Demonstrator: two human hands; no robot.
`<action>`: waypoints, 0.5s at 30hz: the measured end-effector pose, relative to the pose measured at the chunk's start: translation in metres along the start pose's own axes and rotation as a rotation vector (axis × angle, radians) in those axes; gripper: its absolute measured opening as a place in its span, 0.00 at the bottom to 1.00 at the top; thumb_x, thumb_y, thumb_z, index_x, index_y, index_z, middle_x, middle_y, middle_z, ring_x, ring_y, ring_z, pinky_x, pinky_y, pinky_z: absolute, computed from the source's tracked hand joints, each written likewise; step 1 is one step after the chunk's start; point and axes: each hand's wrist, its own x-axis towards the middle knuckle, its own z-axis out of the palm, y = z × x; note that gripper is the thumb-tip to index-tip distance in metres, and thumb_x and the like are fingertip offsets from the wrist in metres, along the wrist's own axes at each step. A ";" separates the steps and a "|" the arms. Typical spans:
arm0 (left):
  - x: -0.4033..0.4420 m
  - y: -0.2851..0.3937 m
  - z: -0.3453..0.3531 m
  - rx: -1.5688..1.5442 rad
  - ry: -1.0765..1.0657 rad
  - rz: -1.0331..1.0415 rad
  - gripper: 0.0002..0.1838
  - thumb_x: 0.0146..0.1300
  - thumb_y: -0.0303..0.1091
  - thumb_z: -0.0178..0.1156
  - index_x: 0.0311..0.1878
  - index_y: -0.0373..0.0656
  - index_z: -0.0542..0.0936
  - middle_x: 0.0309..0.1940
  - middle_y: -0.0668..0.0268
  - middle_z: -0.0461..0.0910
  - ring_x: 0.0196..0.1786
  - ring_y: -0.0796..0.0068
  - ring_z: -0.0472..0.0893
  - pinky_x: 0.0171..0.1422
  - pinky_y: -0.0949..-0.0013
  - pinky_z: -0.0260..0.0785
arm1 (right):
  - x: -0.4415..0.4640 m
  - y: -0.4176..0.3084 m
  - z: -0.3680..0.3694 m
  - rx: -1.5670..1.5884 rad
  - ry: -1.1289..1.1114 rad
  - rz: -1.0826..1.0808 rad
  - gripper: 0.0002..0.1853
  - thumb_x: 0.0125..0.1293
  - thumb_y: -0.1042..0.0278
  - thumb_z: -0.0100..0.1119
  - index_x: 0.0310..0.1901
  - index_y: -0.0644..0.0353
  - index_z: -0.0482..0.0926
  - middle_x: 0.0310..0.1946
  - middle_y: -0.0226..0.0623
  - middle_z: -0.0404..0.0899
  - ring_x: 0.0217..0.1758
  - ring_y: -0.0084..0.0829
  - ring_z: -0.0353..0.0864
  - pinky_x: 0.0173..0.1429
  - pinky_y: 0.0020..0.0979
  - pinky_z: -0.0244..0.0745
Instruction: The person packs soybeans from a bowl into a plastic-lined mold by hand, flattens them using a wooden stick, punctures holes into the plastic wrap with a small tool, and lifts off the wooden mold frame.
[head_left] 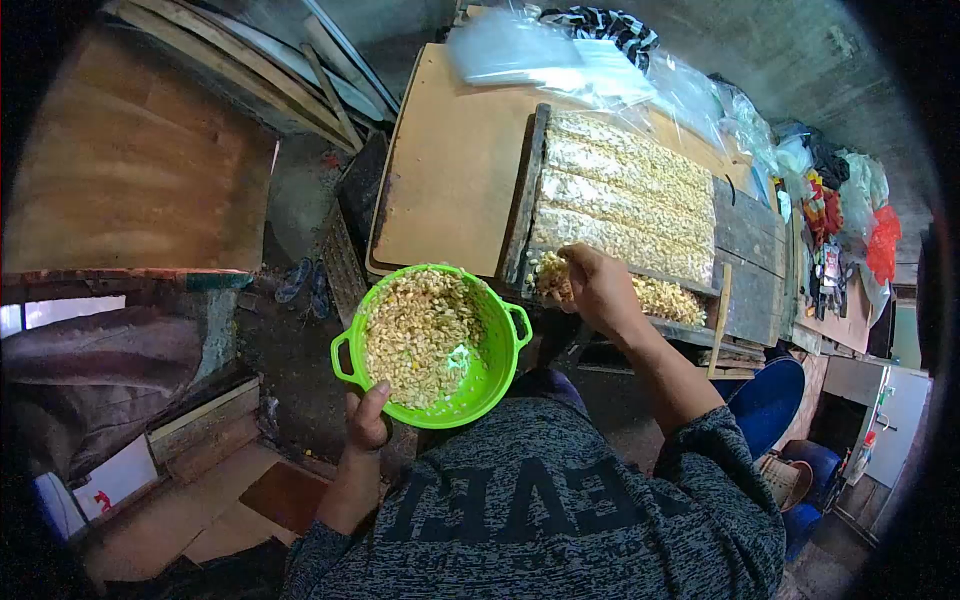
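My left hand (368, 418) grips the near-left rim of a bright green plastic basin (495, 388) with two loop handles, thumb over the edge. Pale puffed grain (415, 340) fills much of the basin, heaped to its left and far side. My right hand (600, 290) is closed, fingers curled down at the near edge of a wooden frame (527, 190). It touches loose golden puffed grain (665, 300) in the frame's front strip; what the fingers pinch is hidden. Behind that strip, rows of pressed puffed-grain slabs (625, 200) lie inside the frame.
The frame rests on a tan board (450, 170) and dark planks (748, 235). Clear plastic bags (560, 55) pile along the back. A thin wooden stick (720, 320) leans at the frame's right. A blue barrel (770, 400) stands below right; slippers (305, 282) lie on the floor.
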 end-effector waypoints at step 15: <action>0.002 -0.001 -0.005 0.008 0.017 -0.021 0.29 0.64 0.37 0.55 0.66 0.32 0.72 0.59 0.55 0.79 0.59 0.61 0.80 0.66 0.58 0.70 | 0.018 0.029 0.039 -0.269 -0.094 -0.564 0.17 0.65 0.61 0.62 0.55 0.54 0.81 0.57 0.37 0.78 0.67 0.43 0.72 0.66 0.44 0.72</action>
